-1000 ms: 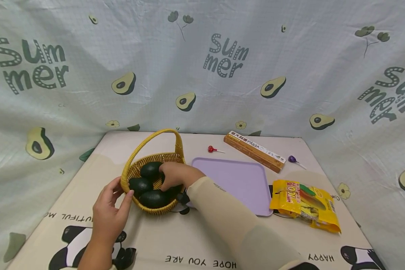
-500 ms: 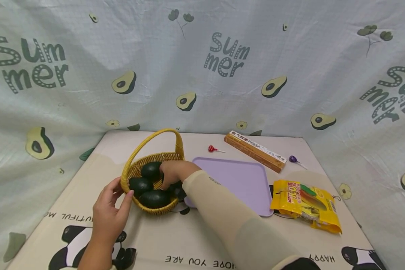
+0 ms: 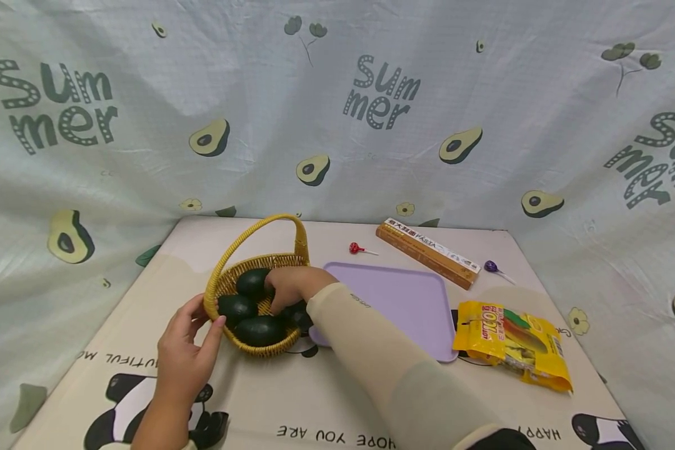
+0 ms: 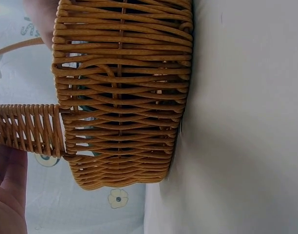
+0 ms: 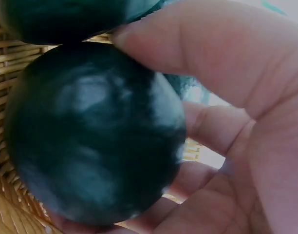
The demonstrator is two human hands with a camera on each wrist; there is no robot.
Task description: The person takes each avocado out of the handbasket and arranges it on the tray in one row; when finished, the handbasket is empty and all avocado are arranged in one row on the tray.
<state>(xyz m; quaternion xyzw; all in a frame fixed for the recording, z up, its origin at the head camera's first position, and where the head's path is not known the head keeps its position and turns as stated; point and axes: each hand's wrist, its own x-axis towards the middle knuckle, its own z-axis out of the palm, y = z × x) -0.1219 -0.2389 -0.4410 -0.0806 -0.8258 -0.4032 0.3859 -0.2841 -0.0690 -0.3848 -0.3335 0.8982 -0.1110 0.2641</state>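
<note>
Dark green avocados, one at the back (image 3: 252, 283), one at the left (image 3: 237, 308) and one in front (image 3: 260, 331), lie in a yellow wicker basket (image 3: 261, 352). Inside its right part, my right hand (image 3: 297, 285) reaches down. The right wrist view shows that hand (image 5: 222, 146) with thumb and fingers curled round an avocado (image 5: 95, 131), which touches another above it. My left hand (image 3: 185, 353) holds the basket at the left foot of its handle (image 3: 222, 262), thumb in front. In the left wrist view the fingers (image 4: 10, 185) lie against the handle.
A lilac tray (image 3: 394, 300) lies right of the basket, partly under my right forearm. Behind it are a red lollipop (image 3: 354, 248) and a pasta box (image 3: 427, 253). At the right are a purple lollipop (image 3: 491, 267) and a yellow snack bag (image 3: 514, 344).
My right wrist and forearm have shifted slightly up and turned, with the hand still inside the basket. The left hand keeps its hold, and the basket stays in place.
</note>
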